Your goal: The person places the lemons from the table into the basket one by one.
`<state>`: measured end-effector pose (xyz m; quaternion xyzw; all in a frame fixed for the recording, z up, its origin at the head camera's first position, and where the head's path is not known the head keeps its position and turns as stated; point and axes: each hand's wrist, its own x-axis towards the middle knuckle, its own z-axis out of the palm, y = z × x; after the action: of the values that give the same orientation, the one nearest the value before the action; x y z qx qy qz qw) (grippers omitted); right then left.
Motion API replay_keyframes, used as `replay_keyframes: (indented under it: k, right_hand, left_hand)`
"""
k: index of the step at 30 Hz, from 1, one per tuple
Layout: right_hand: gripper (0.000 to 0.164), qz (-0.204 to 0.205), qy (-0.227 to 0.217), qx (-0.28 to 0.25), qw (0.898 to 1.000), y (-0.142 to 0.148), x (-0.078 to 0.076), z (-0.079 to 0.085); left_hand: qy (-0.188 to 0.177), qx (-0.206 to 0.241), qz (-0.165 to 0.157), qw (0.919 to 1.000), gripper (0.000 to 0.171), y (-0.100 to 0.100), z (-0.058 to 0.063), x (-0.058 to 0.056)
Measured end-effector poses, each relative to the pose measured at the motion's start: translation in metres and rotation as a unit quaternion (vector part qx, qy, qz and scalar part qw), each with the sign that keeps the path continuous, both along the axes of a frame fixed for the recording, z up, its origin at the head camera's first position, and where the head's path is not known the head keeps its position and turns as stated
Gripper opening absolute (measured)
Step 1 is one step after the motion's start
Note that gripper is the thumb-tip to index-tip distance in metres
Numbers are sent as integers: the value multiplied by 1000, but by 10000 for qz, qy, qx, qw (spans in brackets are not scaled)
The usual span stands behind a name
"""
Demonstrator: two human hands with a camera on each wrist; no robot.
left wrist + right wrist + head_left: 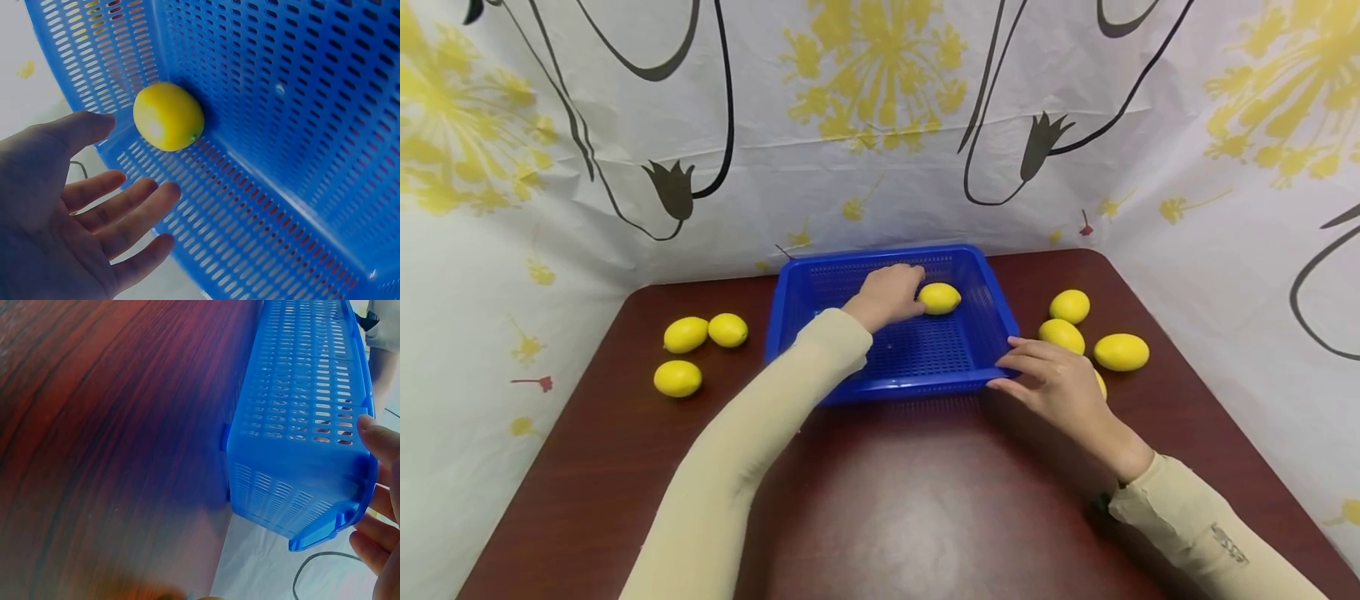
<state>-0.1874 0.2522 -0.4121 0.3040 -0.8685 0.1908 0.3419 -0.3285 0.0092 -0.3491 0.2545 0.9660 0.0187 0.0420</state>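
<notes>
A blue plastic basket (895, 385) with slotted walls stands at the back middle of the table. One yellow lemon (939, 298) lies in it, towards the back right. My left hand (887, 293) reaches into the basket just left of that lemon. In the left wrist view, the thumb and fingers of the left hand (94, 206) are spread, with a gap between them and the lemon (169, 116). My right hand (1060, 392) grips the basket's near right corner by the rim; the right wrist view shows its thumb (375, 437) at the rim (369, 481).
Three lemons (685, 335) lie on the table left of the basket. Several more lemons (1122, 352) lie to its right, one partly behind the right hand. A patterned white sheet (880, 200) hangs behind the dark red table (910, 500).
</notes>
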Motion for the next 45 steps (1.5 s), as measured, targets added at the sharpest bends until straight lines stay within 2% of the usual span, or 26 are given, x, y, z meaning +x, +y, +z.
replay_keyframes:
  k: [4,10,17,22,27,32,39,45]
  right_hand:
    - [35,-59,-99,98,9999,1,1,2]
    - [36,-47,-39,73,10000,1,2,2]
    - [37,-68,-12,41,10000,1,2,1]
    - [37,-45,-39,3,10000,0,3,0]
    - [37,-8,-14,-50,10000,-1,3,0]
    - [38,-74,-67,-20,9999,-2,4,1]
    - [38,-148,-174,-17,9997,-2,5,2]
    - [38,-97,-91,-101,9999,-3,5,0]
  left_hand:
    - [-15,-64,-110,9999,55,-5,6,5]
    - [-44,-74,-213,9997,55,-6,14,13]
    - [-130,-99,-285,9995,58,-10,22,27]
    - [-155,124,-232,9995,57,-21,29,36]
    - [-82,578,-71,9983,56,-42,38,42]
    - [-68,950,282,9951,54,-70,48,45]
    - [35,1117,637,9917,53,-110,58,47]
    - [75,1187,914,9887,53,-142,61,52]
